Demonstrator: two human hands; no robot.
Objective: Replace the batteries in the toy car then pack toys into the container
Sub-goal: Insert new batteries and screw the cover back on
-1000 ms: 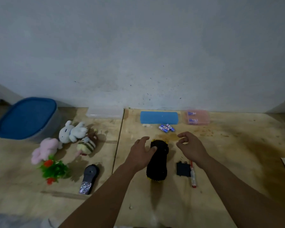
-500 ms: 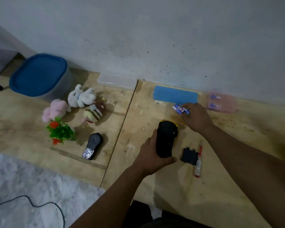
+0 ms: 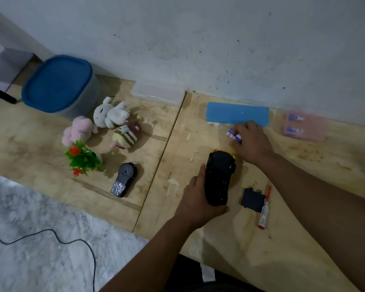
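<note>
The toy car (image 3: 219,175) lies upside down on the wooden board, black underside up, yellow body showing at its far end. My left hand (image 3: 198,199) grips the car's near end. My right hand (image 3: 251,142) reaches past the car, its fingers curled over the loose blue and white batteries (image 3: 232,134). The black battery cover (image 3: 252,200) and a red-handled screwdriver (image 3: 264,207) lie to the right of the car. The grey container with the blue lid (image 3: 59,85) stands at the far left, lid on.
Between container and car lie a white plush (image 3: 111,112), a pink plush (image 3: 78,129), a striped plush (image 3: 125,138), a plastic flower (image 3: 82,158) and a remote control (image 3: 123,179). A blue box (image 3: 237,113) and a pink battery case (image 3: 303,126) sit by the wall. A cable crosses the grey floor.
My right hand has gone from beside the car out to the batteries and closed over them. My left hand shifted from the car's side to its near end. The camera tilted down.
</note>
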